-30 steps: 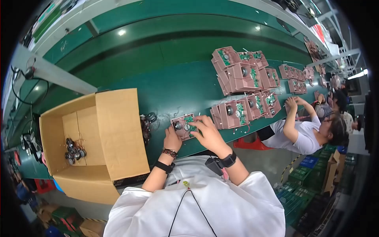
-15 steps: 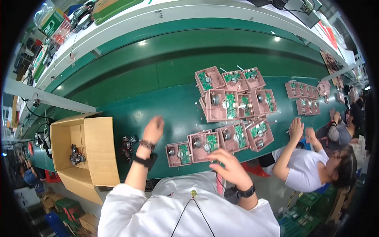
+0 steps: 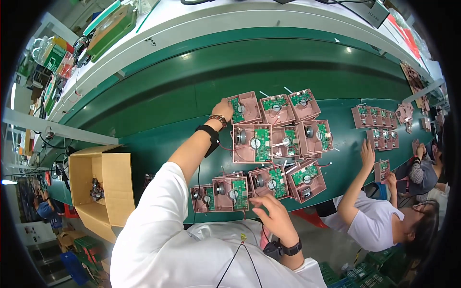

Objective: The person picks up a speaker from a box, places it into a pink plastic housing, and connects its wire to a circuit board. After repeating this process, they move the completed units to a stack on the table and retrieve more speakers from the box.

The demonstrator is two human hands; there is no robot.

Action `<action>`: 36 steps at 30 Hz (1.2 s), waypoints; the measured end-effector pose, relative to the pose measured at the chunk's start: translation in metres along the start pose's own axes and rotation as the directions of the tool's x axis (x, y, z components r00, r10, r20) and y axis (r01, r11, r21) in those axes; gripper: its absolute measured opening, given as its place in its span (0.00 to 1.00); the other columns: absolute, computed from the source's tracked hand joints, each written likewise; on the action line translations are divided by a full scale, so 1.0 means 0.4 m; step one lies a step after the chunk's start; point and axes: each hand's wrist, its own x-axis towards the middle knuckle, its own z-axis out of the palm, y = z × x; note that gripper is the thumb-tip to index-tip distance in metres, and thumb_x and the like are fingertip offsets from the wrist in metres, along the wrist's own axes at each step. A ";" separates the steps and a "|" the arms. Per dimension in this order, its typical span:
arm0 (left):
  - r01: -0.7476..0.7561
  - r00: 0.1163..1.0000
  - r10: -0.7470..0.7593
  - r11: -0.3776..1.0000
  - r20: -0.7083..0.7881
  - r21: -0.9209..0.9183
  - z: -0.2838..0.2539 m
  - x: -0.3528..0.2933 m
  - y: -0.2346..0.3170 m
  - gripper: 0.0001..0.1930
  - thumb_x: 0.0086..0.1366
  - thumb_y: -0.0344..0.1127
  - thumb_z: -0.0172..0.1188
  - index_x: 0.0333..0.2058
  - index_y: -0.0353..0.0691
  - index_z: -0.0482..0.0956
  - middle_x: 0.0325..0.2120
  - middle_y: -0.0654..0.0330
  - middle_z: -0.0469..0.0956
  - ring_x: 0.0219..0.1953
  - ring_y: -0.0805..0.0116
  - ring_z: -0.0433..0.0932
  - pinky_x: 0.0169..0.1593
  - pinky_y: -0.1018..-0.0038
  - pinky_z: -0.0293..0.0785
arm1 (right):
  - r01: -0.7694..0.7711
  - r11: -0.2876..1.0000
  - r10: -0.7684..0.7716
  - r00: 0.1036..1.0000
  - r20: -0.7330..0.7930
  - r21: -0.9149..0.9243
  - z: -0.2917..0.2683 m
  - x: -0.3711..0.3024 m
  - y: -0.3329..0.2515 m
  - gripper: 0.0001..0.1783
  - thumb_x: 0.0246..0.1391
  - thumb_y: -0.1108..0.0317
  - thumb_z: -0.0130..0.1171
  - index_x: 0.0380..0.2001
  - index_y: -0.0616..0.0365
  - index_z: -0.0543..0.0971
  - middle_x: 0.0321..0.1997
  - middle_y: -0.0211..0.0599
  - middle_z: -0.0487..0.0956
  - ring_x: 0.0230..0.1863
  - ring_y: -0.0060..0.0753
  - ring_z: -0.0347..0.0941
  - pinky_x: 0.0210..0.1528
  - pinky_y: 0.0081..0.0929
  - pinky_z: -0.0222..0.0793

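Note:
My left hand [image 3: 224,110] reaches out to the far row and grips the left edge of a pink plastic housing [image 3: 252,102] that holds a green circuit board; its fingertips are partly hidden. My right hand [image 3: 275,217] hovers by the near row with fingers loosely bent and apart, holding nothing visible. Beside it lies a pink housing [image 3: 220,202] with a round black speaker and a green board. Between the two rows sits a larger housing [image 3: 244,152], and a thin red wire [image 3: 228,148] runs out of its left side.
An open cardboard box [image 3: 118,187] with wired parts [image 3: 97,190] inside stands at the left. A white shelf edge [image 3: 211,23] crosses above the green table [image 3: 168,139]. At the right a co-worker's hand [image 3: 368,154] is near more pink housings [image 3: 384,139].
My left hand has moved from the open table, far and to the right, onto the far-row housing. My right hand stays near the front row. The whole view has shifted slightly.

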 end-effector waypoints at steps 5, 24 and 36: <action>-0.065 0.968 0.012 0.977 -0.250 -0.202 -0.073 -0.008 0.004 0.16 0.62 0.41 0.40 0.36 0.32 0.66 0.28 0.38 0.74 0.33 0.39 0.72 0.39 0.52 0.68 | 0.019 0.999 -0.020 1.000 -0.012 -0.050 0.039 -0.014 -0.028 0.15 0.45 0.72 0.57 0.40 0.58 0.74 0.35 0.38 0.73 0.37 0.37 0.71 0.40 0.28 0.66; 0.295 0.954 -0.298 0.950 -0.021 -0.106 -0.259 -0.884 -0.512 0.10 0.61 0.38 0.44 0.31 0.35 0.65 0.22 0.41 0.73 0.28 0.41 0.72 0.31 0.52 0.67 | 0.080 0.938 0.074 0.906 0.418 -0.339 0.444 -0.008 0.042 0.27 0.45 0.70 0.57 0.51 0.56 0.64 0.42 0.41 0.68 0.35 0.40 0.71 0.37 0.30 0.68; 0.282 0.952 -0.302 0.932 -0.056 -0.225 -0.255 -0.890 -0.617 0.09 0.61 0.36 0.45 0.31 0.35 0.64 0.21 0.42 0.72 0.27 0.41 0.72 0.28 0.53 0.65 | 0.238 0.692 -0.279 0.959 0.052 -0.681 0.363 0.141 -0.123 0.12 0.42 0.67 0.59 0.31 0.58 0.71 0.33 0.41 0.70 0.35 0.47 0.69 0.36 0.37 0.65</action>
